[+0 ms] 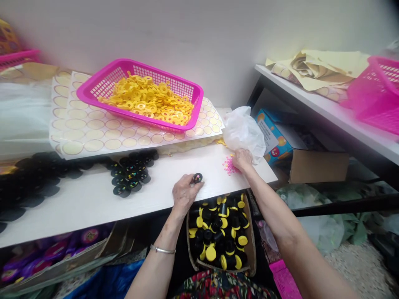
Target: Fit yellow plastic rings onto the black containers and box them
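Note:
My left hand (184,192) holds a small black round cup (197,178) near the table's front edge, gripped between thumb and fingers, with something small and colourful inside it. My right hand (243,159) rests at the right side of a scatter of tiny pink pieces (230,165), its fingertips hidden from view, beside a white plastic bag (245,131). On the white table (93,199), to the left, stands a group of black cups (131,174) with coloured bits in them. More black cups (34,178) crowd the far left.
A pink basket (199,99) of yellow rings sits on printed sheets (71,147) at the back. Below the table edge is a box (253,249) of black and yellow containers. To the right stand an open carton (318,166) and a white shelf (330,112).

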{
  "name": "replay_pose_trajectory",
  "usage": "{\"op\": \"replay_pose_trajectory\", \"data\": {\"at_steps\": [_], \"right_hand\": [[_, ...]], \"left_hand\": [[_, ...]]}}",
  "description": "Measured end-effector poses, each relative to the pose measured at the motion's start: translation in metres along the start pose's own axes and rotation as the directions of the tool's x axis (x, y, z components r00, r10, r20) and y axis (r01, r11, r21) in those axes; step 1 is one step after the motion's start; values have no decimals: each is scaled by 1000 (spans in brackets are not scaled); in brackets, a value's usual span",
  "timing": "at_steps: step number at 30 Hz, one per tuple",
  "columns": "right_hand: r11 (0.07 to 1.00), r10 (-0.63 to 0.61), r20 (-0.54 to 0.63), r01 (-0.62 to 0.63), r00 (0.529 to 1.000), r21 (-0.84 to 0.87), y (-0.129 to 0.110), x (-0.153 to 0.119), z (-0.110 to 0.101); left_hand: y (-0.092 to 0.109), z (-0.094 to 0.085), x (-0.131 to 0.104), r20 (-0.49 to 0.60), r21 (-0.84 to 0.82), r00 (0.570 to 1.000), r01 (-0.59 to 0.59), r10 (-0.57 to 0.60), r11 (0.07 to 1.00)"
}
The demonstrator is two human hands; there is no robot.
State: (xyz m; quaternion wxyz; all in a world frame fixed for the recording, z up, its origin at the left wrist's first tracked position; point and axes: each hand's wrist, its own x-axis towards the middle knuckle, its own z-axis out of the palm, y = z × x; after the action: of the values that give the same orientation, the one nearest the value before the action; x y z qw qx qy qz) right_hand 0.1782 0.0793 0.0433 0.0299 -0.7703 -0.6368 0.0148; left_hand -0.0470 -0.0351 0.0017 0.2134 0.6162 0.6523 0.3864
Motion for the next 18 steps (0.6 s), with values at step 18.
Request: {"op": "replay_pose_trajectory", "data": {"at_steps": [18], "right_hand": [[-88,-235,305,-333,923,939,-60,-142,-22]], "left_hand": [[52,-15,-41,158,-817,930,313,-333,485]]}}
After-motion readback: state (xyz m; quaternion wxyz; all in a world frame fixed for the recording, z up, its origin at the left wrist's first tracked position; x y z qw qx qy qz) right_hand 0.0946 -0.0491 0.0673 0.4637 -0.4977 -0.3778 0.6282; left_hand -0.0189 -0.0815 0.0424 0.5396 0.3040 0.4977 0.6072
